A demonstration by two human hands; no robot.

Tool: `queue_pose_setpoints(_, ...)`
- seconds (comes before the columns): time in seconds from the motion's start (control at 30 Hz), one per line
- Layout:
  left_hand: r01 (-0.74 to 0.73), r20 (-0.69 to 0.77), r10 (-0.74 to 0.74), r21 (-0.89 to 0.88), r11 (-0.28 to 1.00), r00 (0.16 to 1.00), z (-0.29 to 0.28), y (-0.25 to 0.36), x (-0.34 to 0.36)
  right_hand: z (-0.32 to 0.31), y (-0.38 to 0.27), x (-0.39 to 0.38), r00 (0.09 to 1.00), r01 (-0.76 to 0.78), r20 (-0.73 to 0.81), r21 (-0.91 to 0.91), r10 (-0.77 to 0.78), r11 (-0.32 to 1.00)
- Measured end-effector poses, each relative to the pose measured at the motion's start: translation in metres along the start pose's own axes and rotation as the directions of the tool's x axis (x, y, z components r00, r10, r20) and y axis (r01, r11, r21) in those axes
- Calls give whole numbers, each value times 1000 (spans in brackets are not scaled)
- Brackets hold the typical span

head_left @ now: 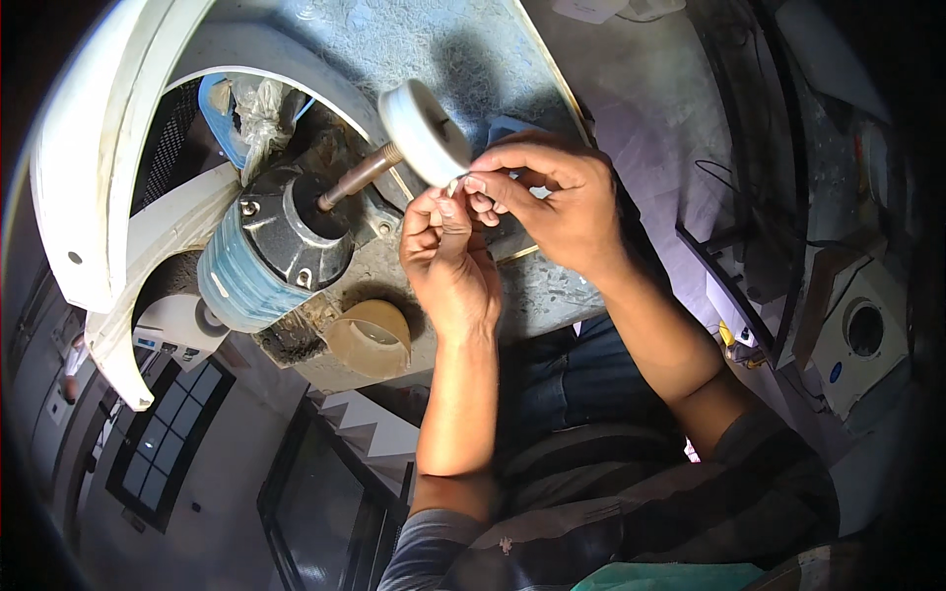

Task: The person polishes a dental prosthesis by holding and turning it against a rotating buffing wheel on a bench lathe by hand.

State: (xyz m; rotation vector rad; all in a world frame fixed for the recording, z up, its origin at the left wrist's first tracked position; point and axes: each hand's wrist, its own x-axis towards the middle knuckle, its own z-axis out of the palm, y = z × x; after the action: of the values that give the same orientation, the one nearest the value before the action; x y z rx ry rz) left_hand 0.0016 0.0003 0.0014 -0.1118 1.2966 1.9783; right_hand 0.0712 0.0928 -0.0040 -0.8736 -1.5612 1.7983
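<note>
A pale round wheel [418, 126] sits tilted on a brown metal shaft [355, 177], which sticks out of a motor [241, 266] with a blue ribbed body and dark end cover. Just below the wheel's lower rim, my left hand [448, 256] has its fingers curled and thumb raised, pinched on a small pale piece too small to name. My right hand [567, 207] meets it from the right, thumb and index finger closed at the rim; what they hold is partly hidden.
White curved housings [89, 167] arch around the motor, beside a blue basket [212, 118] with crumpled plastic. A tan bowl [360, 343] lies on the bench [473, 39]. A machine with a round opening [838, 355] stands at right. A person [74, 360] shows at far left.
</note>
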Motion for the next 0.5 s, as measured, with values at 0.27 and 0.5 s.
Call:
queue_pose_setpoints(0.27, -15, 16, 16, -20, 1000, 1000, -3, -2, -1, 2, 3, 0, 999, -27, -34, 10, 27, 1000)
queue_pose_setpoints(0.5, -3, 3, 3, -9, 1000, 1000, -3, -3, 1, 2, 2, 1, 996, -85, -14, 74, 86, 994)
